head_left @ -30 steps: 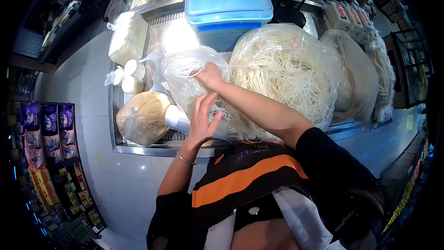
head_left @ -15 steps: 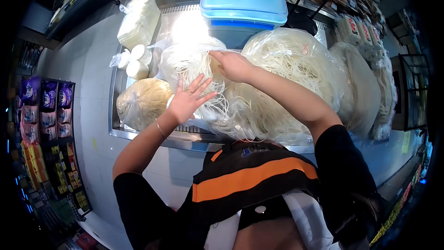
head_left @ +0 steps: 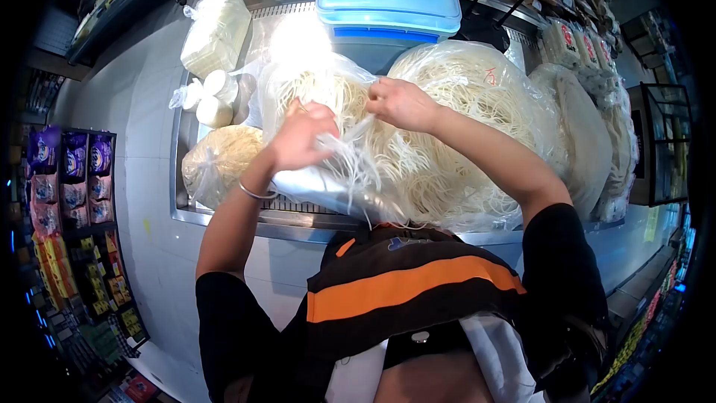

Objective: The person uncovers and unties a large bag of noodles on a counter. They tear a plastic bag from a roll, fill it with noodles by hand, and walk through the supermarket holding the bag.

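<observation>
Long white noodles (head_left: 347,93) lie in an open clear plastic bag (head_left: 280,71) at the middle of the steel counter. My left hand (head_left: 306,136) is curled over them, its fingers closed on a bunch of noodles whose loose ends hang blurred at its right side. On the bag's right edge my right hand (head_left: 403,104) is closed, pinching the plastic film. A larger clear bag of noodles (head_left: 477,119) bulges just right of my right hand. Under the hanging strands, smooth plastic film (head_left: 321,185) shows near the counter's front.
A blue lidded box (head_left: 388,0) stands behind the bags. At left are a bag of pale blocks (head_left: 216,33), small white tubs (head_left: 215,110) and a tied bag of yellowish noodles (head_left: 218,164). Wrapped packs (head_left: 574,45) line the right side. The counter's metal edge (head_left: 298,233) runs before me.
My left hand has gone from spread fingers to curled ones, gathering noodles. My right hand has moved slightly right and closed on the bag's edge. The front strands have shifted, baring plastic film.
</observation>
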Tool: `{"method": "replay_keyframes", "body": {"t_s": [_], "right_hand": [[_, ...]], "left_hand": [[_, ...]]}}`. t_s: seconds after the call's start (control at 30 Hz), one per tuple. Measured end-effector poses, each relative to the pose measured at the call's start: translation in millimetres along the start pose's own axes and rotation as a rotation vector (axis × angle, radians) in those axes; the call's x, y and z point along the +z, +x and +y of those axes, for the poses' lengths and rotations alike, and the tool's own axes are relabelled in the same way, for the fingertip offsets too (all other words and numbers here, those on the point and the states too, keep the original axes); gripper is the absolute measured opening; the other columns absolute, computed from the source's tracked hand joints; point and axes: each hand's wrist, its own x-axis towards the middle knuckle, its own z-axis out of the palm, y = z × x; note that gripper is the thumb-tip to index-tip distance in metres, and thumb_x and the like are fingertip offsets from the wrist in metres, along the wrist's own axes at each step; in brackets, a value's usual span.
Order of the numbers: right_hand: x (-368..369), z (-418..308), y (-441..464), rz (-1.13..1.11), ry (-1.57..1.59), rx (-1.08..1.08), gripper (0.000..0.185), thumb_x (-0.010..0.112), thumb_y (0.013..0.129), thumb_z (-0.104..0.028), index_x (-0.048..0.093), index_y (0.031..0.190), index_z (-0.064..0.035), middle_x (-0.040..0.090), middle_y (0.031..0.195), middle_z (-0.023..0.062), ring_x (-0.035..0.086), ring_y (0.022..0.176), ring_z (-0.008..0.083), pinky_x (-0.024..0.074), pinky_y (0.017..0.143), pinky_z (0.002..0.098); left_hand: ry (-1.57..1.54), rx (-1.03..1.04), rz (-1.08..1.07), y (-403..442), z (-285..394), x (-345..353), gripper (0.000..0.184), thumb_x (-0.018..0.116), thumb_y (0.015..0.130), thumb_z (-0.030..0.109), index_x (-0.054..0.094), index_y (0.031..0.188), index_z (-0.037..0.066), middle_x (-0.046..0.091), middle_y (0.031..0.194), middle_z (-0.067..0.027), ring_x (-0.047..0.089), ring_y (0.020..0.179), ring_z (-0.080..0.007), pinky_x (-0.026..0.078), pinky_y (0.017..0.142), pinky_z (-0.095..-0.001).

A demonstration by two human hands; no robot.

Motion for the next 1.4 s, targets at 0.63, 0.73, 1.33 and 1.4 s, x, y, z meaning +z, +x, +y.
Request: {"method": "replay_keyframes", "body": {"t_s": [0.63,0.73,1.33,1.4], "right_hand": [[-16.3,-48.0,-29.5,0.086,0.305,0.042,0.019,0.067,0.070,-0.013,0.065,0.089,-0.0091,0.059,0.085,0.0055,0.052,0.080,0.0254,0.0458,0.073,0.0335],[-19.1,-45.2,-56.9,0.078,0.371,0.241,0.015,0.071,0.068,-0.010,0.065,0.082,-0.0074,0.059,0.085,0.0053,0.052,0.082,0.0251,0.0453,0.073,0.0350],[9.7,-43.1,-57.4,0.043,0.726,0.743,0.014,0.070,0.074,-0.007,0.062,0.083,-0.0007,0.054,0.104,0.0138,0.059,0.078,0.0181,0.0463,0.067,0.0235],[13.6,-45.0,-51.9,0.428,0.553,0.430,0.020,0.070,0.072,-0.012,0.063,0.088,-0.0025,0.052,0.116,0.0167,0.060,0.074,0.0227,0.0481,0.072,0.0310]], "left_hand": [[0.456,-0.158,0.020,77.0,23.9,88.0,0.051,0.055,0.080,0.034,0.047,0.122,0.005,0.045,0.127,-0.0128,0.035,0.126,-0.0284,0.019,0.105,-0.0564],[-0.037,-0.100,0.002,51.0,29.8,46.8,0.063,0.069,0.069,0.021,0.045,0.122,0.000,0.041,0.132,-0.0144,0.029,0.131,-0.0300,0.015,0.104,-0.0613],[-0.007,-0.837,1.057,-33.6,68.9,74.0,0.052,0.071,0.075,0.018,0.045,0.117,0.002,0.052,0.090,-0.0140,0.053,0.084,-0.0229,0.042,0.076,-0.0327],[-1.022,-1.147,1.112,-37.6,57.5,101.9,0.028,0.060,0.087,0.019,0.048,0.106,0.002,0.050,0.070,-0.0056,0.050,0.060,-0.0138,0.042,0.055,-0.0252]]}}
